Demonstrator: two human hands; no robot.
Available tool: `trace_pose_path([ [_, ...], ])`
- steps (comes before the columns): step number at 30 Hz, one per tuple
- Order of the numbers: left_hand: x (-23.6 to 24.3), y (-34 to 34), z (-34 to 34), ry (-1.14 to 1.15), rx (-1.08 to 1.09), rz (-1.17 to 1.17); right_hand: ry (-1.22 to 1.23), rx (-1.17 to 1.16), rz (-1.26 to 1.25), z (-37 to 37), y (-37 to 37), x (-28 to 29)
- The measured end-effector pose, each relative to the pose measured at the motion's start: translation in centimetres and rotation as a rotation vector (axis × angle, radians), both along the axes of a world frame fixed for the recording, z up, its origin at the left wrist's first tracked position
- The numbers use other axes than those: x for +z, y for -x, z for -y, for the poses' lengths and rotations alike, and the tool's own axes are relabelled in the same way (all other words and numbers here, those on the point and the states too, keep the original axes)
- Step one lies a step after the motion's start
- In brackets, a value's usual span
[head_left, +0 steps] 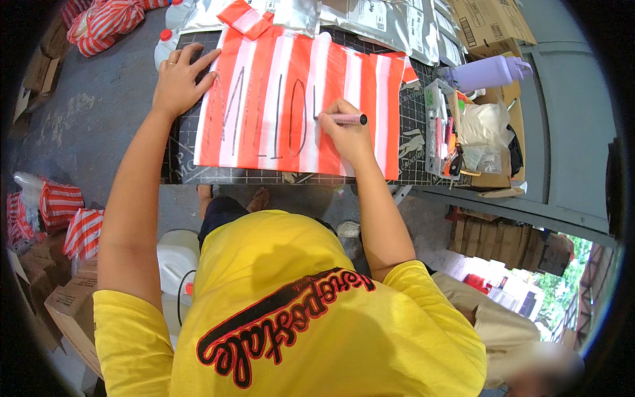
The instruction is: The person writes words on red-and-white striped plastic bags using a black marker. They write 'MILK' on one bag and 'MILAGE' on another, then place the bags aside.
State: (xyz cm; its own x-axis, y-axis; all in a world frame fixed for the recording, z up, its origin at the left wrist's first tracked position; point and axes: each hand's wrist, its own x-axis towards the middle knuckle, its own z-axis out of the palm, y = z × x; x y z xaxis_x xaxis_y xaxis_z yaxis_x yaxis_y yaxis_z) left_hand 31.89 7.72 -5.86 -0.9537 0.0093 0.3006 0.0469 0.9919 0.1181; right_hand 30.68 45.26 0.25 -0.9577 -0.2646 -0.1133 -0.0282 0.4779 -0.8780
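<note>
A red-and-white striped plastic sheet or bag [383,126] lies flat on a dark gridded mat [410,155], with large black hand-drawn strokes across it. My left hand [185,86] rests at its upper left edge, fingers spread and holding nothing. My right hand [347,135] grips a pink marker with a black end [349,119], its tip hidden at the sheet's middle-right beside the strokes. A folded striped piece [241,20] sits at the sheet's top left.
Silver packets [364,33] line the back. At right are a lavender bottle [483,73], clear tool box [436,162] and cardboard box [503,172]. Around the floor lie striped bundles [63,205], white jugs [178,245] and cartons [73,301]. Another person [496,324] is at lower right.
</note>
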Motion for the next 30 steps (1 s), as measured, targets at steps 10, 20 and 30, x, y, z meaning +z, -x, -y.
trace_pose_path([
  [10, 0.1, 0.1, 0.0, 0.008, 0.009, 0.034, -0.075, 0.024, 0.049, -1.6, -5.3, 0.9],
  [20, 0.5, 0.1, 0.0, -0.008, -0.033, -0.008, -0.021, 0.074, 0.171, -2.3, -6.3, 1.0],
  [30, 0.5, -0.1, 0.0, -0.036, -0.046, -0.021, 0.092, -0.040, 0.161, -1.8, -2.9, 1.7],
])
